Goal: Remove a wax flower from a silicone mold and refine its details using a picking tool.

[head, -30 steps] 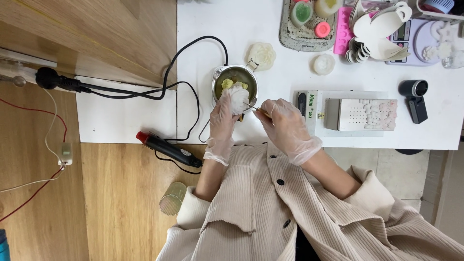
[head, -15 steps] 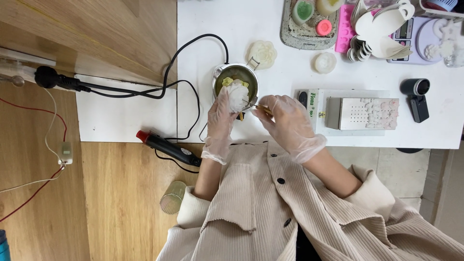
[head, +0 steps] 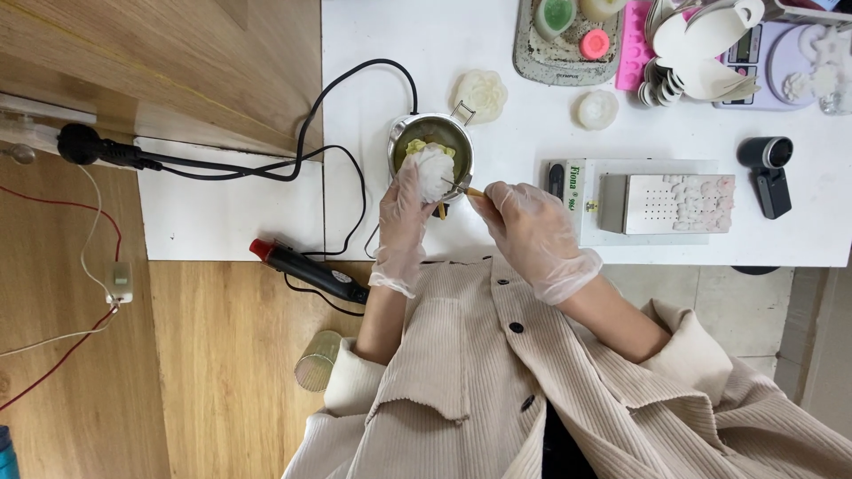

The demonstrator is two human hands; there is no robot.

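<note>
Spreading across the upper half of the view, the white table (head: pixel 532 231) carries everything at hand. On its right part lies a white slab-shaped device (head: pixel 568 202) with a printed label at its left end and a perforated metal plate (head: pixel 667 203) on top. At the far edge sits one grey tray (head: pixel 532 66) holding a green, a pink and a pale mould, with one pink mould sheet (head: pixel 632 49) just beside it and a stack of white paper cups (head: pixel 701 53) next along. Two pale flower-shaped castings (head: pixel 480 94) lie loose on the table, well apart from each other. One small metal pot (head: pixel 432 142) stands near the table's front edge, yellowish lumps inside.

Over the pot's rim, the gloved left hand (head: pixel 401 222) is raised, fingers curled around a white flower piece (head: pixel 432 172). The gloved right hand (head: pixel 532 232), wrist angled inward, pinches a thin stick tool (head: pixel 463 188) whose tip touches the flower. One black-and-red heat tool (head: pixel 306 271) lies off the table's corner.
</note>
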